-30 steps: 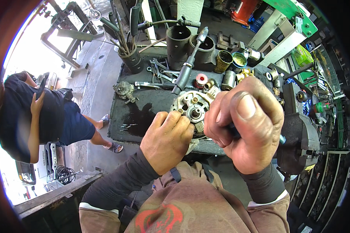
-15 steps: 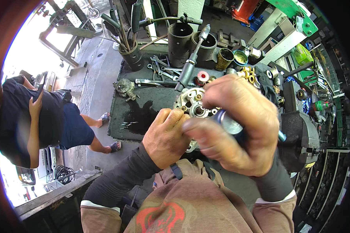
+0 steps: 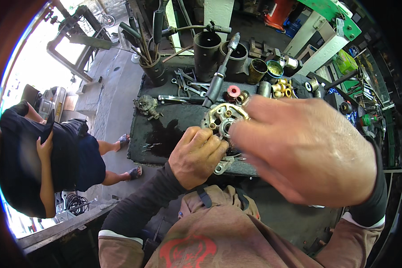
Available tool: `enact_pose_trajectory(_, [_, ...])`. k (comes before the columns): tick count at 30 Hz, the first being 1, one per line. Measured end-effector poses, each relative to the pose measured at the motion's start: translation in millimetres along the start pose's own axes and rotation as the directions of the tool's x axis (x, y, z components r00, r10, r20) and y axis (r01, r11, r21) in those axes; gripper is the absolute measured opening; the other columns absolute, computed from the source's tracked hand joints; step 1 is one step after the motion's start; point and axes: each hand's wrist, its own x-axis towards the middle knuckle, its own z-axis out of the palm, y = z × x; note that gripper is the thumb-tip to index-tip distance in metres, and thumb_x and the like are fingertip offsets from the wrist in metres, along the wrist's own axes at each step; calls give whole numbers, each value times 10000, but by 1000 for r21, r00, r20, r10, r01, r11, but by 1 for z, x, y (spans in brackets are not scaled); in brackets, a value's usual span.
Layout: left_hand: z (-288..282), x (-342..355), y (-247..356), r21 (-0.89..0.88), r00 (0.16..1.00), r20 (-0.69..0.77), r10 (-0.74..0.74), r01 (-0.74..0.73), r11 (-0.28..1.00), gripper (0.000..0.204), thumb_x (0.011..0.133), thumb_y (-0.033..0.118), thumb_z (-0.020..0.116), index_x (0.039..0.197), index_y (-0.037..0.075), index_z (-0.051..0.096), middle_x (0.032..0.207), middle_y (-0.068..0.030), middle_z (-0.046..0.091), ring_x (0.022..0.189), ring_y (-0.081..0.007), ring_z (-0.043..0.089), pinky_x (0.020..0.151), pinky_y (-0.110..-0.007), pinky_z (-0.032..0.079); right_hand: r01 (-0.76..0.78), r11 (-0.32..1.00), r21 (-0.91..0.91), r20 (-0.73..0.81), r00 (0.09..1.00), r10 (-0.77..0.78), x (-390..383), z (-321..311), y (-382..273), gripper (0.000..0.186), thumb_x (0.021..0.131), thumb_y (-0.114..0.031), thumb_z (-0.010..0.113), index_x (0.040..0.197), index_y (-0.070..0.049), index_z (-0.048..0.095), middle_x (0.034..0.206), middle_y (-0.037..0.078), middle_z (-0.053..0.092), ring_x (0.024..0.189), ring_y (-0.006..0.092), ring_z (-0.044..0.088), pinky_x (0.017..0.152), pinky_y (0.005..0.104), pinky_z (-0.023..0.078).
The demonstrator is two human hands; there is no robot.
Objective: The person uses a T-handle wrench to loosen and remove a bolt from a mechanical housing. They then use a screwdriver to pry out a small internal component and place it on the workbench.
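Silvery metal housing (image 3: 227, 124) sat by the near edge of the counter (image 3: 178, 115), clamped in my left fingers (image 3: 205, 137); blur hid whether my right fingers (image 3: 250, 134) gripped anything. Loosening my left hold risked a slip.

Passable at low height from the left, over the bare black bench top (image 3: 181, 117) between the carburetor (image 3: 146, 106) and the round cast-metal housing (image 3: 223, 115). Hindered nearer the front edge only by small metal pieces (image 3: 151, 146). Blocked at the housing's near left by the left hand (image 3: 194, 156), with fingers curled at the rim. Closed off from the right by the blurred right hand (image 3: 306, 147), overlapping the housing's right side in view. Obstructed beyond by the slanted black-gripped tool (image 3: 216, 87), wrenches (image 3: 185, 84) and upright dark cylinders (image 3: 206, 60).
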Motion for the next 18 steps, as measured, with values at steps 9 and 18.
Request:
enact_pose_trajectory(9, [10, -9, -5, -20, 998, -59, 11, -12, 1000, 328, 726, 139, 685, 1025, 6, 716, 1001, -83, 607, 1056, -271, 569, 904, -430, 508, -117, 992, -39, 40, 992, 118, 3, -4, -14, 378, 824, -111, 748, 1154, -64, 569, 1106, 191, 551, 941, 376, 633, 732, 442, 539])
enact_pose_trajectory(18, [10, -11, -6, -21, 998, -31, 51, -52, 998, 286, 643, 109, 686, 906, 5, 727, 979, -86, 615, 1045, -286, 564, 883, -445, 516, -54, 983, -178, 186, 979, 87, 1, -5, -3, 433, 851, -260, 772, 1182, -70, 567, 1040, 147, 590, 742, 340, 650, 590, 413, 526])
